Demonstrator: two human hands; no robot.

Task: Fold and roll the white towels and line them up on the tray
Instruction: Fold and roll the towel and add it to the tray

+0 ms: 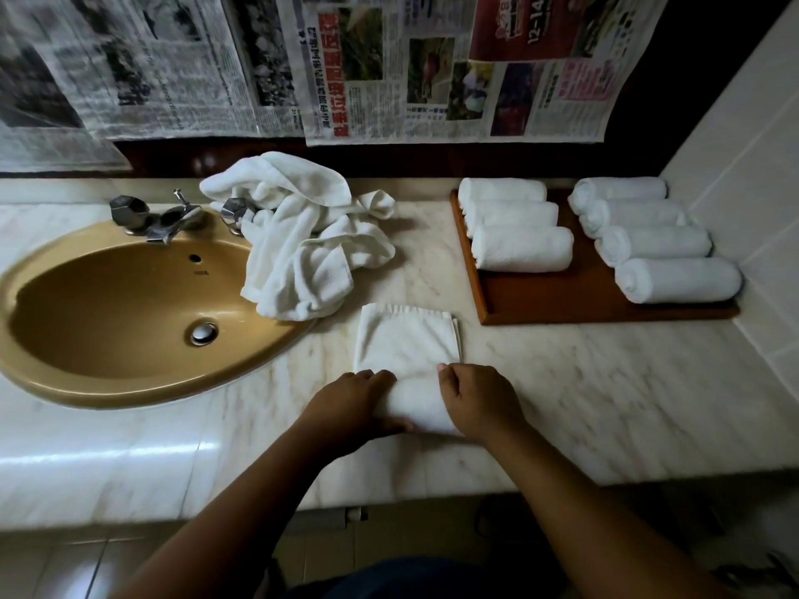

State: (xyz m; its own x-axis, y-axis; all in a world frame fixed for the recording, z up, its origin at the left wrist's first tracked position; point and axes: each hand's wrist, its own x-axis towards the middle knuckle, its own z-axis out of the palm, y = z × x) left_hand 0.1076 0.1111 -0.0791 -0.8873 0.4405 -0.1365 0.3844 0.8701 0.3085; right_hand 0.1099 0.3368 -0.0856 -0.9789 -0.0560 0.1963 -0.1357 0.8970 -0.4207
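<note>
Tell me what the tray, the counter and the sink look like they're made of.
Tray: likely wood, reddish-brown, smooth satin surface, raised rim.
Counter: looks like polished marble or a lookalike, pale with grey veins and glare.
Sink: probably glazed ceramic, glossy mustard-tan; could be enamel.

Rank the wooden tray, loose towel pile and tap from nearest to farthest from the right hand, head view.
1. Wooden tray, just beyond the right hand.
2. Loose towel pile, farther left.
3. Tap, far left, behind the sink.
</note>
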